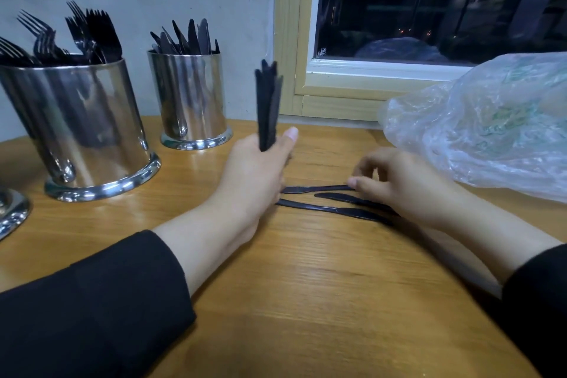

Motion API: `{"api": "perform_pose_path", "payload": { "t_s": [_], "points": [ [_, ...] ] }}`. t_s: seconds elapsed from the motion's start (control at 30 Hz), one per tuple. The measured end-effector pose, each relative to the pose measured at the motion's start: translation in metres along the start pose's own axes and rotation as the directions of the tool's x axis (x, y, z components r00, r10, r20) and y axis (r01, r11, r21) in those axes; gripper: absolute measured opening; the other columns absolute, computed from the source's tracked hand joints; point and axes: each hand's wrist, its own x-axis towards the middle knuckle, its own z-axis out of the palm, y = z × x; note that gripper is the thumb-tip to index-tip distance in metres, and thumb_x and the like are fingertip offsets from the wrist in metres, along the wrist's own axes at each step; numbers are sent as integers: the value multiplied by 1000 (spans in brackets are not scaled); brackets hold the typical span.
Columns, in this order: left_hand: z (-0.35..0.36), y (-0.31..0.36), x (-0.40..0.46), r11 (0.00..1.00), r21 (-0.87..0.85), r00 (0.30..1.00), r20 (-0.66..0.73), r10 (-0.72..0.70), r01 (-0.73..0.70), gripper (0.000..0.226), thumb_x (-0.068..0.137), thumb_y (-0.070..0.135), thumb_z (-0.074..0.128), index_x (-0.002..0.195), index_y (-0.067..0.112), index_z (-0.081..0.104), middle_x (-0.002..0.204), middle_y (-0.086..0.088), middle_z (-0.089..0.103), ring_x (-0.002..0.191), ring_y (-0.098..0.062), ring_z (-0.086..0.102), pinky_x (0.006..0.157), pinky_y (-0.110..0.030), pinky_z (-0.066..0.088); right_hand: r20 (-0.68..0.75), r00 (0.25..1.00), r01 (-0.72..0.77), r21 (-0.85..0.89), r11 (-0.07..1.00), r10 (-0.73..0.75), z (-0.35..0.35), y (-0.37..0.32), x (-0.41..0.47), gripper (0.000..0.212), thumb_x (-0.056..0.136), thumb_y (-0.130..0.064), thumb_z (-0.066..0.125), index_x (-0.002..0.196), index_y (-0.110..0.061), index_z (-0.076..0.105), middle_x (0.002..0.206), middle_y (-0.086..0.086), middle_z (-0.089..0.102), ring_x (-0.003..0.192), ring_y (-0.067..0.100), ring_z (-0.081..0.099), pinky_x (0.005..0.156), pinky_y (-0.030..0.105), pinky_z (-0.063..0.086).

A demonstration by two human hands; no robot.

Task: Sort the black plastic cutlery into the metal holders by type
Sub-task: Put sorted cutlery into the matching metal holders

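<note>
My left hand [254,172] grips an upright bundle of black plastic knives [267,104] at the table's middle. Three more black knives [334,209] lie flat on the wood between my hands. My right hand [399,181] hovers over their right ends, fingers loosely curled, the thumb tip touching the farthest knife [316,189]. At the left stands a large metal holder [82,129] full of forks [89,34]. A smaller metal holder [191,101] behind it is filled with knives [190,38].
A crumpled clear plastic bag [491,123] lies at the right by the window frame [352,92]. The base of a third metal holder [12,212] shows at the far left edge. Bare wooden tabletop [322,301] stretches in front of my arms.
</note>
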Motion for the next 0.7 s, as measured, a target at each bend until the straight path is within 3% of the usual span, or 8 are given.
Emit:
{"api": "perform_pose_path", "payload": {
  "t_s": [0.17, 0.27, 0.47, 0.6, 0.7],
  "points": [
    [-9, 1, 5, 999, 33, 999, -37, 0, 1, 33, 101, 41, 61, 84, 13, 60, 50, 6, 35, 40, -11, 29, 42, -25, 25, 235, 967, -97, -26, 995, 101, -14, 14, 0, 23, 86, -45, 74, 79, -25, 67, 64, -17, 61, 59, -2, 53, 55, 13, 40],
    [-8, 1, 4, 999, 45, 1000, 2, -8, 8, 33, 103, 40, 57, 94, 10, 67, 52, 2, 34, 41, -14, 30, 44, -27, 27, 311, 942, -122, -22, 992, 123, -14, 15, 1, 21, 85, -43, 75, 79, -24, 69, 69, -9, 67, 61, 4, 54, 59, 18, 43],
    [-7, -2, 2, 999, 42, 999, 38, -30, 29, 40, 106, 40, 52, 90, 8, 69, 55, -2, 47, 44, -16, 41, 44, -27, 33, 275, 953, -131, -12, 991, 130, -7, 12, 1, 14, 88, -32, 72, 77, -24, 68, 73, -8, 69, 74, 16, 65, 72, 32, 52],
    [-6, -3, 2, 998, 53, 998, 57, -23, 20, 40, 106, 40, 52, 92, 7, 70, 57, -1, 50, 45, -16, 42, 45, -27, 33, 251, 956, -160, 1, 987, 154, -9, 11, 2, 9, 87, -25, 74, 80, -27, 69, 75, -10, 71, 75, 10, 65, 67, 21, 48],
    [-5, -2, 1, 998, 56, 998, 53, -15, 12, 40, 106, 40, 52, 91, 7, 69, 57, -1, 50, 45, -16, 41, 45, -27, 33, 233, 957, -147, -120, 982, 172, -13, 7, 0, 7, 89, -26, 72, 91, -32, 69, 90, -13, 69, 83, 4, 62, 69, 17, 48]
  ]
}}
